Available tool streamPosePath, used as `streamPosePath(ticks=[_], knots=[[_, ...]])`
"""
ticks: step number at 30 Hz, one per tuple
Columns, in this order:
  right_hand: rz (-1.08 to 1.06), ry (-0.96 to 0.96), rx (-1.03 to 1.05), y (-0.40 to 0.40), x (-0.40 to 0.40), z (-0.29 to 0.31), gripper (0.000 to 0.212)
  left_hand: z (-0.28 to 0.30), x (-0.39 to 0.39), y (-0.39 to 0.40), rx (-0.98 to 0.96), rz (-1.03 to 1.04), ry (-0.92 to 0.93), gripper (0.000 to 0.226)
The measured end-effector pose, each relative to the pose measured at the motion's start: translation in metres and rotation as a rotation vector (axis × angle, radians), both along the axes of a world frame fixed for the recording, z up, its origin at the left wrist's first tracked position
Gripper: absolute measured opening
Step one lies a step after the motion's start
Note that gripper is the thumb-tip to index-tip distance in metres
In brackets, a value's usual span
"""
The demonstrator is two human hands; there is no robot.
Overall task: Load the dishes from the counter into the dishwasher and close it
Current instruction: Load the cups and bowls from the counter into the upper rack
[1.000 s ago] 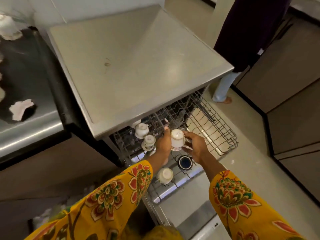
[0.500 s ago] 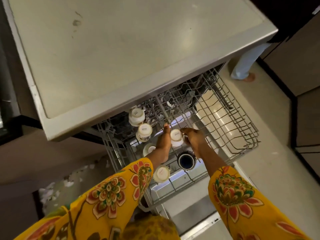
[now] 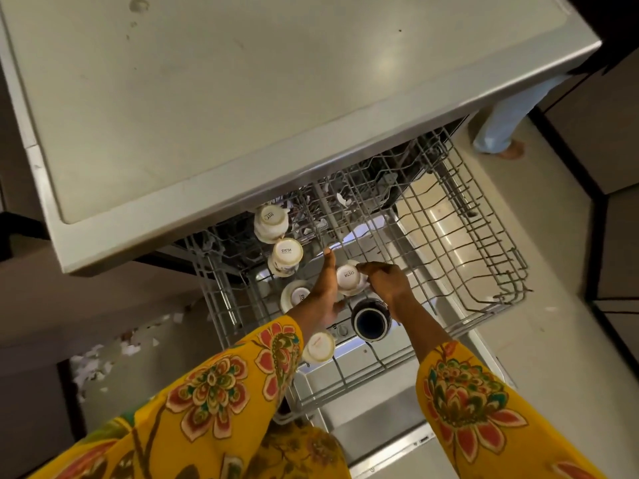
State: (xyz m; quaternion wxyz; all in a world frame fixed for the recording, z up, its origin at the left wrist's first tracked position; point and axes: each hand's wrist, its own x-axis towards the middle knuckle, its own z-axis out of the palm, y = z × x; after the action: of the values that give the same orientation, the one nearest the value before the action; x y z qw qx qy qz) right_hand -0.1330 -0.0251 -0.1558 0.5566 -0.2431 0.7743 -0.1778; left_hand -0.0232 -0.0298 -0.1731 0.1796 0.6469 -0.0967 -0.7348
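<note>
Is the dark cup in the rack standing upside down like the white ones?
No, the dark cup sits mouth up, its hollow interior showing, in the rack.

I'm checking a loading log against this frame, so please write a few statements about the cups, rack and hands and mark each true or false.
1. The white cup held between both hands is upside down. True: its stamped base faces up.
2. The dark blue cup sits mouth down. False: its open mouth faces up.
3. The grey wire upper rack is pulled out. True.
4. The right hand rests on the steel dishwasher top. False: its grip is on the white cup.
5. The left hand is beside the white cup, its thumb pointing up. True.
</note>
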Motion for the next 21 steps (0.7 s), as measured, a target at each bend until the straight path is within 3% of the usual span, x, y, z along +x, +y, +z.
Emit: streamPosePath(ticks=[4, 10, 14, 21], knots=[[0.03, 0.004, -0.025, 0.003, 0.002, 0.002, 0.025, 0.012, 0.003, -0.001, 0.029, 0.004, -0.036, 0.062], [0.025, 0.032, -0.053, 0.004, 0.004, 0.011, 0.03, 0.019, 0.005, 0.002, 0.003, 0.024, -0.025, 0.072], [-0.013, 0.046, -0.089, 0.009, 0.007, 0.023, 0.036, 0.034, 0.01, 0.007, -0.023, 0.009, -0.014, 0.067], [-0.079, -0.029, -0.142, 0.019, 0.038, 0.042, 0.027, 0.07, 0.045, 0.019, -0.077, 0.169, 0.046, 0.07]])
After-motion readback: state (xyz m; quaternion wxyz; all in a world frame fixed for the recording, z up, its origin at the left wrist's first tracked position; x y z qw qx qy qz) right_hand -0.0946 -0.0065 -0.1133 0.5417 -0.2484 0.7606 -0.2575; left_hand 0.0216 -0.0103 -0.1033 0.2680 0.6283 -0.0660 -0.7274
